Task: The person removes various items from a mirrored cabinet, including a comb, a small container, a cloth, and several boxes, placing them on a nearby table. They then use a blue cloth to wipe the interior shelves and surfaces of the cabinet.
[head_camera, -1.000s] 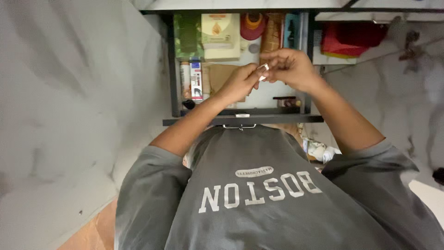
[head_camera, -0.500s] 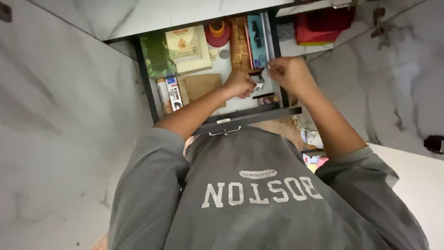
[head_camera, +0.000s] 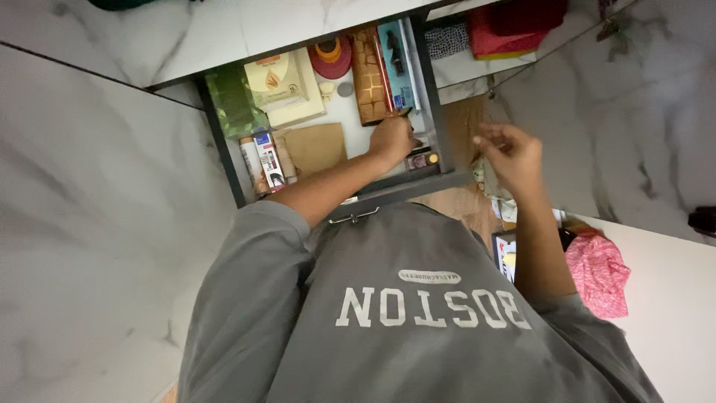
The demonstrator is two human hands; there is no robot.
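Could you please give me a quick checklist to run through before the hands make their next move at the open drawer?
1. Drawer open far enough to reach in: ok.
2. Left hand inside the drawer, at its right end near a small dark item: ok.
3. What the left hand grips: cannot tell, fingers hide it.
4. Right hand outside the drawer, past its right wall: ok.
5. Right hand empty: cannot tell, fingers curled.
6. Brown paper packet and upright tubes away from both hands: ok.
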